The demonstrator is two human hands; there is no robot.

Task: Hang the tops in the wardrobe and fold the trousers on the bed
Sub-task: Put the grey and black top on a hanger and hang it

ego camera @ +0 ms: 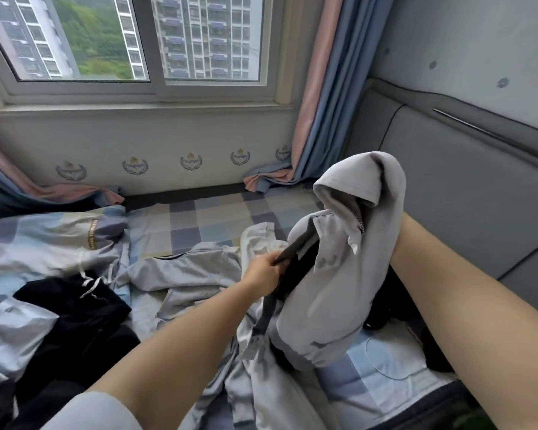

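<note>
Currently left hand (263,270) grips dark flat hanger (295,248), long axis pointing up-right into light grey zip hoodie (339,283); right hand hidden inside hoodie, grip unknowable.

A pale grey zip hoodie (339,274) is showing a dark metal zipper, and a black hanger (295,248) is poking out of it. Left of the hoodie, a bedsheet (205,218) is showing checks of blue, grey and cream, with black trousers (75,308) carrying a white drawstring lying on it. Behind the hoodie, a curtain (320,97) is hanging in pink and blue.
</note>
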